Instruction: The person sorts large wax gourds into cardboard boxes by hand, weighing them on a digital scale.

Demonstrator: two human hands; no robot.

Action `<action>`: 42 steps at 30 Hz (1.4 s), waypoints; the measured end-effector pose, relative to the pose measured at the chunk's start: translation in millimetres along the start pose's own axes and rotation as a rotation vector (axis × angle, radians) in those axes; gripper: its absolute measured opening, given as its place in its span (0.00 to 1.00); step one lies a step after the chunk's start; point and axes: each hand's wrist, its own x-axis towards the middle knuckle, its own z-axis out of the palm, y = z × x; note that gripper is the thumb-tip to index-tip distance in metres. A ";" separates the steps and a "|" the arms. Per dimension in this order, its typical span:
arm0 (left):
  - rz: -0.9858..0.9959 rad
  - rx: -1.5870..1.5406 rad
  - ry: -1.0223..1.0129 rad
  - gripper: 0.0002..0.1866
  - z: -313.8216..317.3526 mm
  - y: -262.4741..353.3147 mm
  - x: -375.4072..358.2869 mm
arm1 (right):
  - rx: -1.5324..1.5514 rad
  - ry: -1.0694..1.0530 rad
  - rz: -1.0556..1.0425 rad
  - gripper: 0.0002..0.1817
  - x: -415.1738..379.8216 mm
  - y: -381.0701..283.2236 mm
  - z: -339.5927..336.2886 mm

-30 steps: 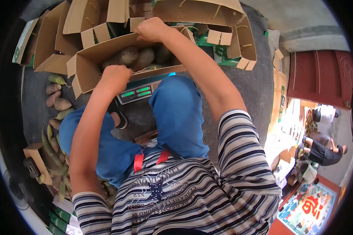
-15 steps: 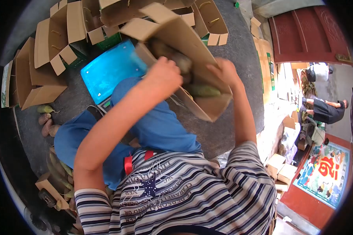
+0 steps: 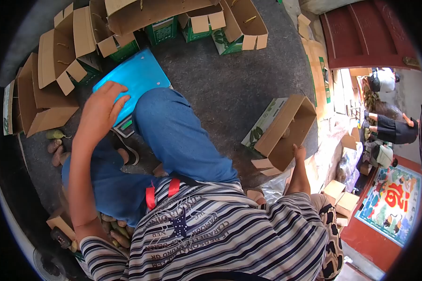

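Note:
My left hand is over the near left part of a blue scale, thumb apart from the fingers and nothing held. Whether it touches the scale cannot be told. On the right, my right hand grips the edge of an open cardboard box, which rests tilted on the dark floor. Inside that box a pale, rounded item partly shows; the rest of the contents is hidden.
Open cardboard boxes line the back and left. Radishes lie at the left, with more roots beside my leg. Clear plastic lies at the right. Several people are in the far right background.
The box with the roots has moved from in front of me to the floor at the right. My left hand has let go of it and moved left to the blue scale.

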 end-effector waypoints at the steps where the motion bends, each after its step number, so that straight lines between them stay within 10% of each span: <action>1: -0.041 -0.050 -0.024 0.11 10.5 -7.2 1.6 | -0.019 0.022 -0.007 0.22 -1.3 2.5 1.6; 8: -0.038 0.269 -0.136 0.12 33.2 -32.7 -1.9 | -0.342 0.335 0.135 0.23 -3.4 -66.7 -1.5; 10: -0.062 0.329 -0.151 0.12 33.3 -36.2 -2.9 | -0.283 0.722 -0.434 0.24 6.0 -105.1 1.7; 15: -0.068 0.410 -0.177 0.13 40.6 -44.9 -8.1 | 0.146 0.431 -0.982 0.16 -26.3 -318.3 -1.7; 19: -0.112 0.458 -0.208 0.13 44.3 -47.1 -6.9 | 0.521 -0.242 -1.179 0.15 -96.3 -491.7 5.0; 22: -0.128 0.431 -0.209 0.13 46.0 -44.7 -6.7 | 0.927 -0.867 -0.938 0.27 -133.5 -597.2 26.6; 25: -0.128 0.394 -0.189 0.14 47.8 -47.3 -7.7 | 1.244 -1.029 -0.603 0.40 -135.7 -687.7 57.3; 28: -0.139 0.419 -0.193 0.13 47.4 -50.1 -7.4 | 1.533 -0.975 -0.237 0.32 -126.6 -757.1 66.8; 35: -0.094 0.406 -0.084 0.12 50.2 -49.8 -19.3 | 1.798 -0.988 -0.134 0.16 -119.1 -775.6 68.8; 42: -0.064 0.389 -0.115 0.10 55.0 -38.8 -26.7 | 1.232 -0.720 -1.146 0.15 -203.2 -700.9 18.0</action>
